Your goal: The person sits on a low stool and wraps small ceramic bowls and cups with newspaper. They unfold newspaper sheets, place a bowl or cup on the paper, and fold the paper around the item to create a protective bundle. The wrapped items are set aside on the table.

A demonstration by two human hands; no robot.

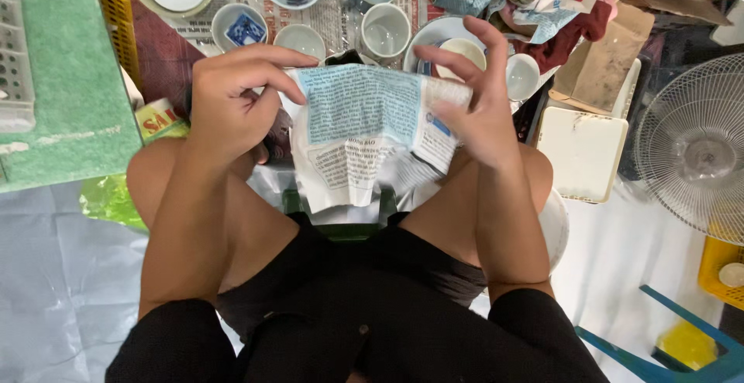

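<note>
Seated person holding a newspaper sheet (pixel 364 131) above the knees. Its long axis runs left to right between the hands: left hand (pixel 232 96) pinches the upper left corner, right hand (pixel 477 100) grips the right edge, equally near.

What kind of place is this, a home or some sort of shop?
Probably an informal packing spot on the floor of a home or small shop. Both hands, left hand and right hand, hold newspaper; many ceramic bowls sit ahead, with a floor fan nearby.
</note>
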